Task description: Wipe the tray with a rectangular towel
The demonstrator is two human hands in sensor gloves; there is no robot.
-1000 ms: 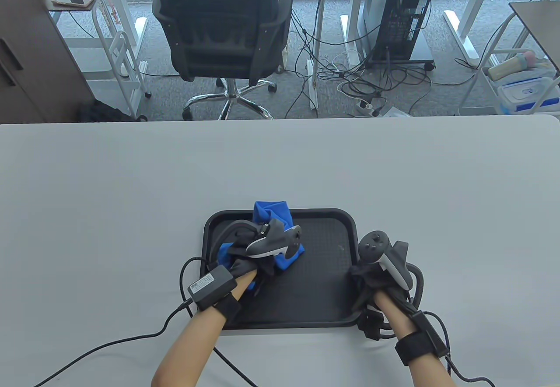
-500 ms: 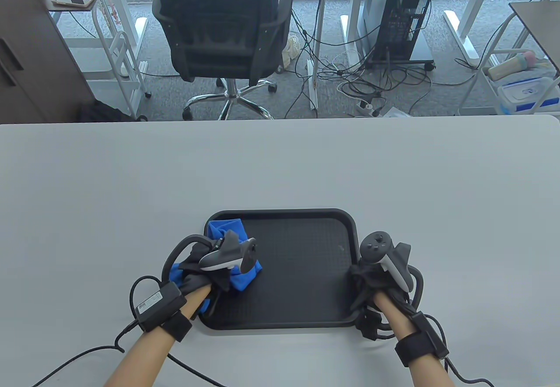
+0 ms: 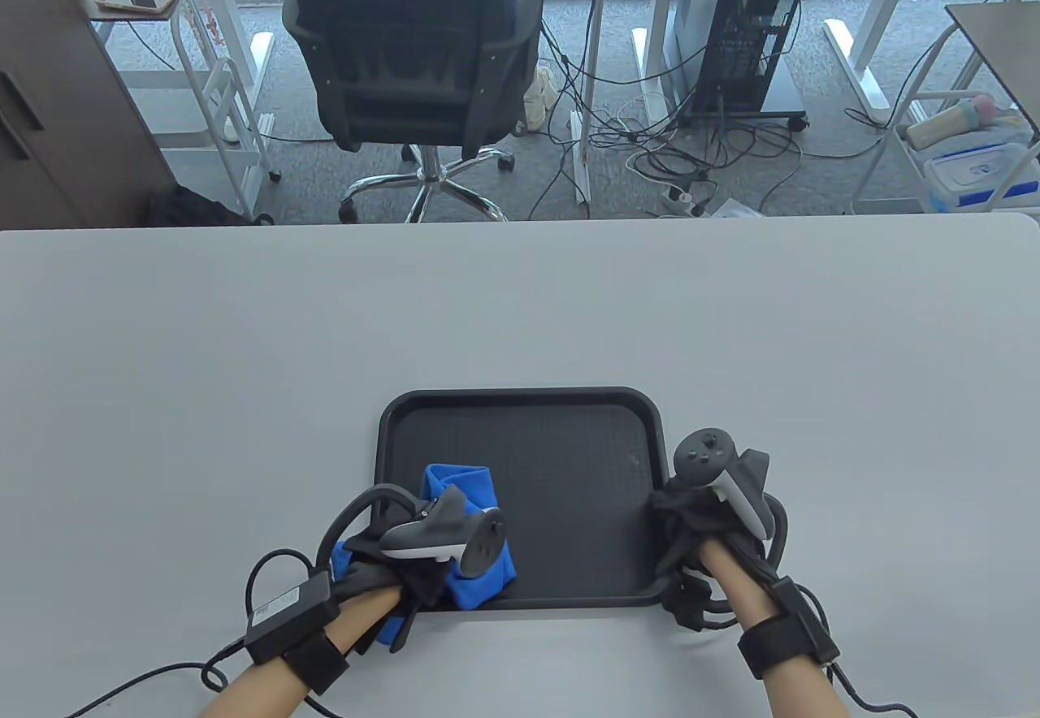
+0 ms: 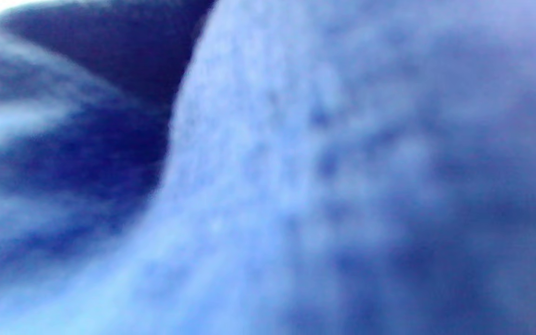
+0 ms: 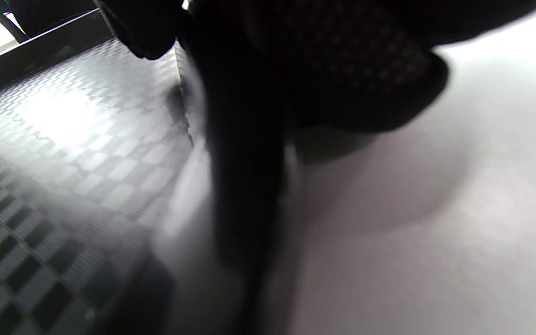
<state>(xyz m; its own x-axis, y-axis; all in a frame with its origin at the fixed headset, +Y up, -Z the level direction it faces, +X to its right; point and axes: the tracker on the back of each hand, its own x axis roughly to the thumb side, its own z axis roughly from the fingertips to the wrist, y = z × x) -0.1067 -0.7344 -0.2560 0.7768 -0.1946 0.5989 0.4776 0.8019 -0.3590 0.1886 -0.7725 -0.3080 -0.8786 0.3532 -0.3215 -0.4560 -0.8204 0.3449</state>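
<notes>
A black textured tray [image 3: 569, 474] lies on the grey table near its front edge. My left hand [image 3: 406, 572] presses a bunched blue towel [image 3: 471, 499] onto the tray's near left corner; the towel hangs over the front rim. The left wrist view is filled by blurred blue towel [image 4: 296, 186]. My right hand [image 3: 691, 519] grips the tray's right rim near its front corner. In the right wrist view the gloved fingers [image 5: 249, 93] clasp the rim, with the tray floor [image 5: 63, 163] on the left and the table on the right.
The grey table [image 3: 244, 344] stretches wide around the tray. Glove cables [image 3: 162, 669] trail over the table's front edge at the left. An office chair [image 3: 414, 44] and a computer tower [image 3: 747, 19] stand on the floor beyond the table.
My left hand has dragged the towel from the tray's far middle to the left side, then down to the near left corner. The right hand has kept its hold on the rim.
</notes>
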